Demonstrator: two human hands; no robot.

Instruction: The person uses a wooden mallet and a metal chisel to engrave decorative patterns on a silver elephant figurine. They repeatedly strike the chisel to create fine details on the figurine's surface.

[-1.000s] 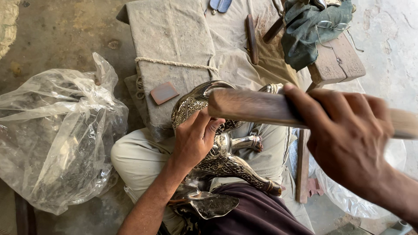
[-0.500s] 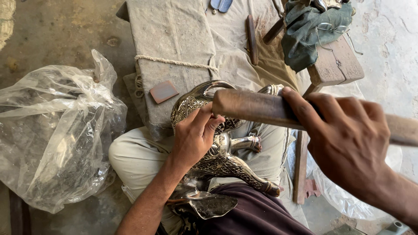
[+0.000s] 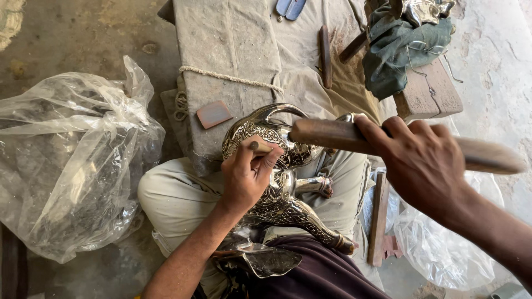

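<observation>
The engraved metal figure (image 3: 277,166) lies across my lap, its ornate silver body running from under my left hand (image 3: 246,177) down toward my knee. My left hand is clenched around a small punch (image 3: 259,147), its tip pressed against the figure's patterned back. My right hand (image 3: 421,160) grasps a wooden mallet (image 3: 338,135) firmly, its blunt end just above the punch. Beyond my left hand sits a cloth-covered block (image 3: 227,66) with a small flat stone (image 3: 214,114); off to its left lies a crumpled plastic bag (image 3: 66,160).
</observation>
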